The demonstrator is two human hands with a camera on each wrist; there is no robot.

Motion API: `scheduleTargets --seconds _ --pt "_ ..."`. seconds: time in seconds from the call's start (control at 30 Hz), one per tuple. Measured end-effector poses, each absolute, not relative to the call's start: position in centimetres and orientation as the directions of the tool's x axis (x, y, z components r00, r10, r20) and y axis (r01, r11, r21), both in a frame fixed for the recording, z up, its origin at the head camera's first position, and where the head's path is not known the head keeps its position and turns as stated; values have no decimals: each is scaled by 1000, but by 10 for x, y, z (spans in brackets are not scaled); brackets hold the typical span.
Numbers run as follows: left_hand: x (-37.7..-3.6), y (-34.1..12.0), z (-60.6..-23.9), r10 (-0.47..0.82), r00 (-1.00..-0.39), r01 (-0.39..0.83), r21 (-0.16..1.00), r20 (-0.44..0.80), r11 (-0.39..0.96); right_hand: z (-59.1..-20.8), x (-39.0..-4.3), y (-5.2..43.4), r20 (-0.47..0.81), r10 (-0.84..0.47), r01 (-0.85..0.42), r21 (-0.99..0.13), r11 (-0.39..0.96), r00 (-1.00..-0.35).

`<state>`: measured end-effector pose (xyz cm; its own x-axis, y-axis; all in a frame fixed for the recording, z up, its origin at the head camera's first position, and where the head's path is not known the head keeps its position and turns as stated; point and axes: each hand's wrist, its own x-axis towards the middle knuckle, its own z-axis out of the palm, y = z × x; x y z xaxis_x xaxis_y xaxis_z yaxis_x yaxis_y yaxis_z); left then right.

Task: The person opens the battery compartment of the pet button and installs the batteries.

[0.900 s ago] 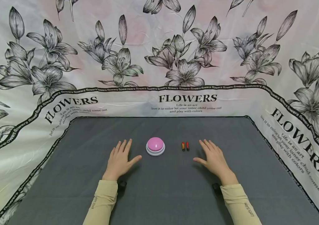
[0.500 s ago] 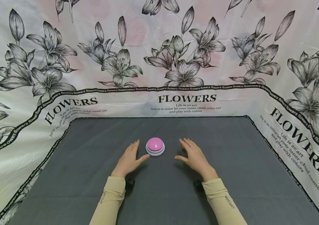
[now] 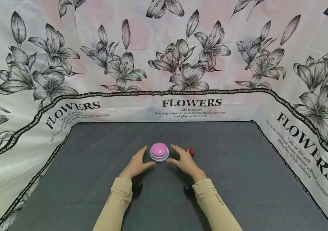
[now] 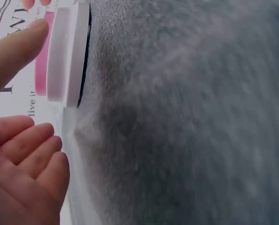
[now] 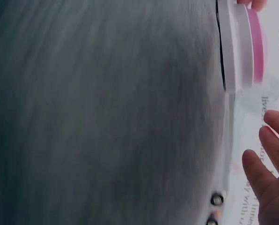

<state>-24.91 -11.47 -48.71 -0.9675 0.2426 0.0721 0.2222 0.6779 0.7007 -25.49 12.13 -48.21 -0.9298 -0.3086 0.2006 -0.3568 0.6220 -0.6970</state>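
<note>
A round push button with a pink dome on a white base stands on the grey tabletop, between the two hands. On its left side is the left hand, thumb and fingers spread with nothing held; the left wrist view has the thumb overlapping the button's pink top. To the button's right, the right hand also holds nothing, its fingertips close to the base. Two small red-and-black batteries lie just beyond the right hand, which partly hides one. Their round ends show low in the right wrist view.
Grey cloth covers the table surface. Behind and at the sides rises a white cloth printed with flowers and lettering. Tan sleeves and dark wrist-worn devices sit close over the table.
Both hands have moved inward to either side of the button. The right hand has passed left across the batteries, which were partly covered midway and now show more. The button stays put.
</note>
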Motion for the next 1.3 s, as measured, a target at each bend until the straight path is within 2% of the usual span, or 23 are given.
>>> scheduleTargets --seconds 0.27,0.43,0.67,1.07,1.3 --pt "-262 -108 -497 223 -973 190 781 67 594 -489 -262 107 174 -324 -338 -752 566 -930" --pt "-266 -105 -503 214 -974 185 827 81 531 -493 -265 105 128 -350 -324 -740 589 -928" --pt "-271 -102 -504 205 -976 178 829 78 529 -496 -273 101 70 -361 -295 -729 618 -930" --pt "-276 -99 -504 216 -974 185 802 72 567 -494 -281 97 87 -303 -275 -699 660 -949" --pt "-276 -106 -506 235 -966 228 790 109 569 -494 -280 98 98 -335 -303 -706 640 -937"
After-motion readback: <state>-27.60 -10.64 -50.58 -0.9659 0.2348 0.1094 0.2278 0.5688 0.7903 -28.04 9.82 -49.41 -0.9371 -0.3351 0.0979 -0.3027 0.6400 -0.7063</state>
